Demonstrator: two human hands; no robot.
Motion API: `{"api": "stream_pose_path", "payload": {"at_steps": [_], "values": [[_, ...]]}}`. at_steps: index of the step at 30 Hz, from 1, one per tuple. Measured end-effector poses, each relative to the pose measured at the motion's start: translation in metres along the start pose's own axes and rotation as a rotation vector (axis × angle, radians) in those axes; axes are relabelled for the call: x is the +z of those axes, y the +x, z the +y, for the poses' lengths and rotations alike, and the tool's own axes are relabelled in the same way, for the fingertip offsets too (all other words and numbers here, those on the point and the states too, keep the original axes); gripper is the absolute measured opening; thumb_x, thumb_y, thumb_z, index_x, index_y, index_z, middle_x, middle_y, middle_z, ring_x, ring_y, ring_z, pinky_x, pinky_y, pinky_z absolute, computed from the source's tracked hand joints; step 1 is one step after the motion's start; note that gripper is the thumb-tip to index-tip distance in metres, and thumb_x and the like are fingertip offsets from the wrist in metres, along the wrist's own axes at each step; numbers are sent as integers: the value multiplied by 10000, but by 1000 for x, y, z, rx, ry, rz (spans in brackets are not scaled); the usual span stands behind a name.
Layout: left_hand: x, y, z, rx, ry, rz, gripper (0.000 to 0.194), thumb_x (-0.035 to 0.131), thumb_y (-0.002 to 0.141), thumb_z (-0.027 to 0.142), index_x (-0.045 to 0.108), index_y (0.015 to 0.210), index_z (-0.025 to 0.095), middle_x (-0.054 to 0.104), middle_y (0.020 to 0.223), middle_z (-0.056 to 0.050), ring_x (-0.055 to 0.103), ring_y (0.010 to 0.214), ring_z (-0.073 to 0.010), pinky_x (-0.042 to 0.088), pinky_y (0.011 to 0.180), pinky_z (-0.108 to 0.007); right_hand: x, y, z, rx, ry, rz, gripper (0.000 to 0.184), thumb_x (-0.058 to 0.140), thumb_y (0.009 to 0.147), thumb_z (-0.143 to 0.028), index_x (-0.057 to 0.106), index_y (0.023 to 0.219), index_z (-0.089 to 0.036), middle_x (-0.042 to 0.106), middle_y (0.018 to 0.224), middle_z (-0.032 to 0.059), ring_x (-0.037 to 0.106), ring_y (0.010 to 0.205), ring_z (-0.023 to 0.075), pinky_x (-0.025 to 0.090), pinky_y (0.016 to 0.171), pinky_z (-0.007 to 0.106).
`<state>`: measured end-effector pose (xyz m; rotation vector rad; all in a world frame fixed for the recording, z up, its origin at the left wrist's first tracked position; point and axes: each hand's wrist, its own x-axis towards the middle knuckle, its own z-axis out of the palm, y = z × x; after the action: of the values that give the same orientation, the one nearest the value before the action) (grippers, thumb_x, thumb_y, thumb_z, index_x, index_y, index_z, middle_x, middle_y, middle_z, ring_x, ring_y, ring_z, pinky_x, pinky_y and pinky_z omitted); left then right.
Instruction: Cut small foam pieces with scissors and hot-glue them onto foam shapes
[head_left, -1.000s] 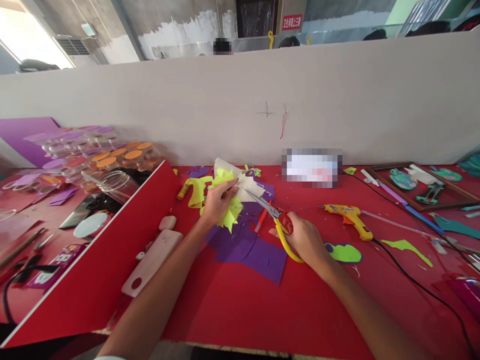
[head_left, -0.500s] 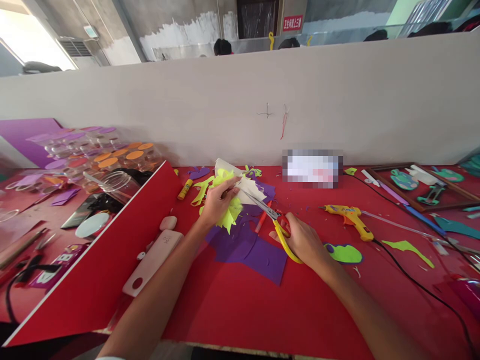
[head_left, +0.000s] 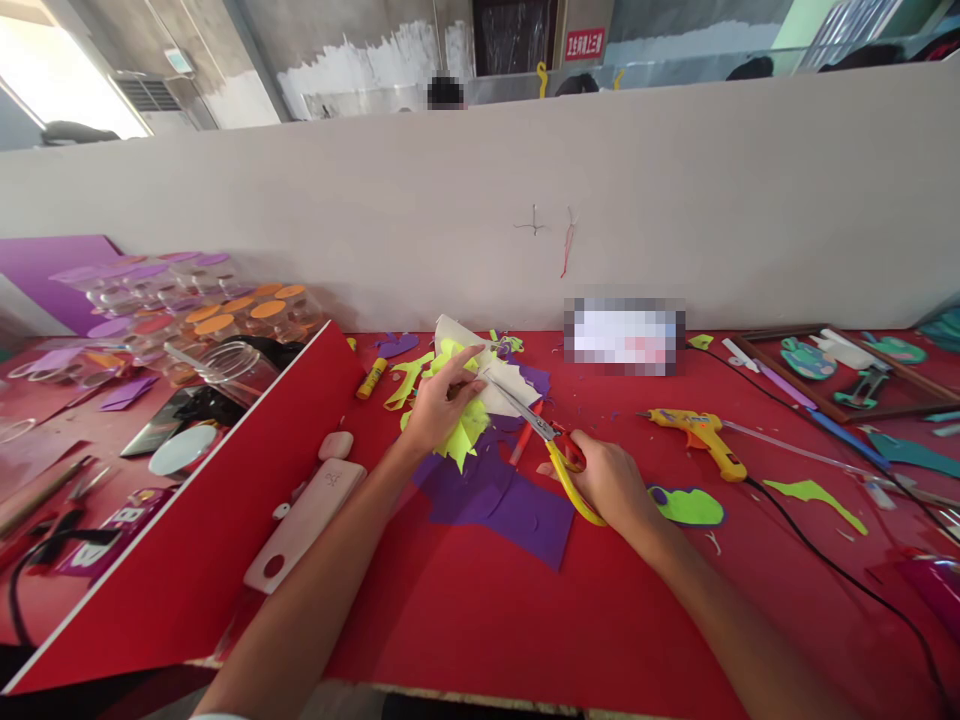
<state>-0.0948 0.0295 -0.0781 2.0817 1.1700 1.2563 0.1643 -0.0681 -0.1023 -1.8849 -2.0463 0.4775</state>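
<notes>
My left hand pinches a cream sheet with a jagged edge, its index finger stretched along the top. Jagged yellow-green pieces lie around and under that hand; whether they are joined to the cream sheet I cannot tell. In my right hand are scissors with yellow handles, fingers wrapped through the loops. Their blades point up and left and lie against the cream sheet, close to my left fingertips. A purple sheet spreads on the table beneath.
A yellow glue gun with a trailing black cord lies to the right, near a green cut-out. A glue stick is behind left. A pale phone-shaped object rests by the red divider. A grey panel closes the back.
My left index finger has lifted and straightened over the cream sheet, and the hand has shifted slightly. The scissors in my right hand have hardly moved.
</notes>
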Motion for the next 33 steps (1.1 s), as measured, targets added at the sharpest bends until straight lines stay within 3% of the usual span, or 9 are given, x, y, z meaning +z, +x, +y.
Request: {"api": "stream_pose_path", "payload": {"at_steps": [5,9,16,21,27,33], "values": [[2,0,7,-11,-27,-29,519,647,910,276,579,1416,184,667,746,17,457,599,-90,403,595,-210,-1,-2,-3,-19,57,-13,390,598,907,-616,474,901,-246,708,814,61,715,777,275,278,581,279],[7,-1,8,-3,-36,-56,532,645,919,287,553,1431,177,694,740,9,454,572,-89,415,582,-214,-1,-2,-4,-11,56,-1,393,612,906,-614,471,863,-249,709,786,58,714,756,272,278,583,283],[7,-2,-1,-16,8,-29,576,663,926,281,507,1474,193,747,820,-15,588,659,-107,491,670,-215,0,-2,-4,-13,-50,23,431,573,929,-647,537,805,-235,693,696,74,701,685,269,243,559,302],[4,-3,-1,41,119,1,454,628,943,213,590,1395,227,780,921,-26,706,799,-122,531,788,-206,3,-1,-5,3,-131,11,472,556,922,-692,565,827,-230,694,669,89,704,688,285,214,552,306],[7,-3,0,34,142,20,516,671,936,196,548,1435,234,788,885,-12,729,795,-128,546,774,-204,2,-1,-5,3,-157,13,495,532,931,-705,585,817,-227,699,659,98,704,676,285,209,554,311],[6,-4,-4,22,129,20,457,678,933,216,575,1377,235,788,889,-12,739,829,-140,548,786,-220,1,-1,-4,11,-140,-5,487,540,924,-703,551,800,-233,694,661,95,705,688,295,206,552,308]]}}
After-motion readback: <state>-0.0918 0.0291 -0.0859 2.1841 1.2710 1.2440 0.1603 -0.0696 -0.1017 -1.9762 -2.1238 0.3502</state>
